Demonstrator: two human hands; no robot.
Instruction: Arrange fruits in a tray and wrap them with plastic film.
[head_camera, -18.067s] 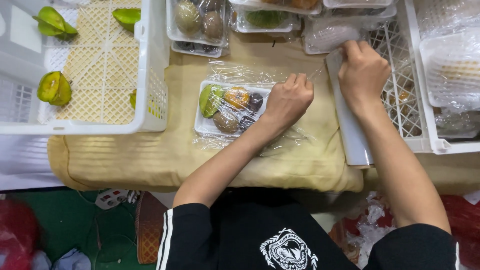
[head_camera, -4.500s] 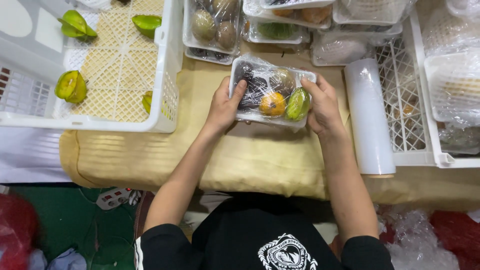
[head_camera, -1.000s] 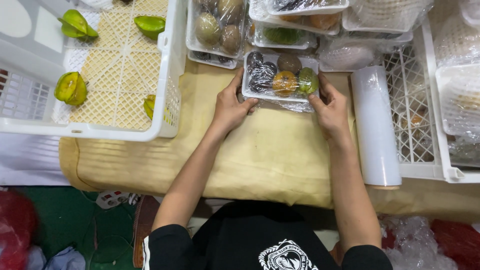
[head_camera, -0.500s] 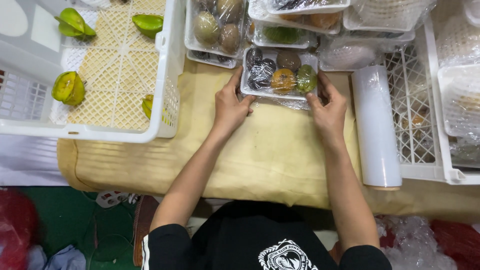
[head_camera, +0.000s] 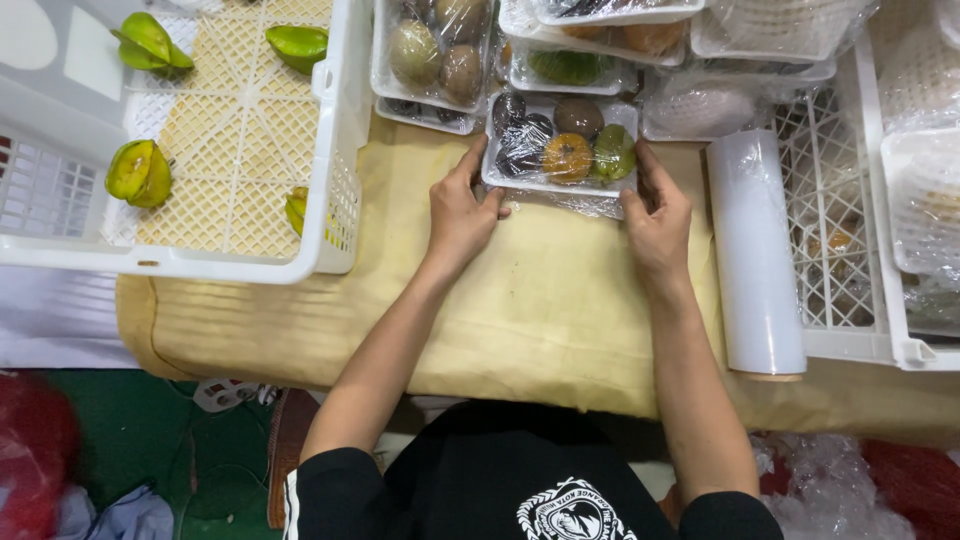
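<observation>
The wrapped fruit tray (head_camera: 560, 148) lies flat on the tan cloth (head_camera: 540, 310), at the cloth's far edge from the person. It is a white tray under clear film, holding dark purple fruits, a brown one, an orange one and a green slice. Loose film bunches along the tray's near side.

The left hand (head_camera: 462, 210) rests at the tray's left end, fingers spread open and laid along its edge, thumb at the near corner. The right hand (head_camera: 655, 208) does the same at the tray's right end, fingers open and pressed against its side. Neither hand closes around the tray; both touch it.

Just beyond the tray sit other wrapped trays (head_camera: 432, 55) of fruit, stacked and touching one another. To the tray's right, just beside the right hand, a roll of clear film (head_camera: 755, 255) lies lengthwise on the cloth against a white crate (head_camera: 850, 200) holding more wrapped packs. To the tray's left stands a white basket (head_camera: 335, 150) with a tan mesh liner, and green star fruits (head_camera: 138, 172) lie scattered in it, well apart from the tray.
</observation>
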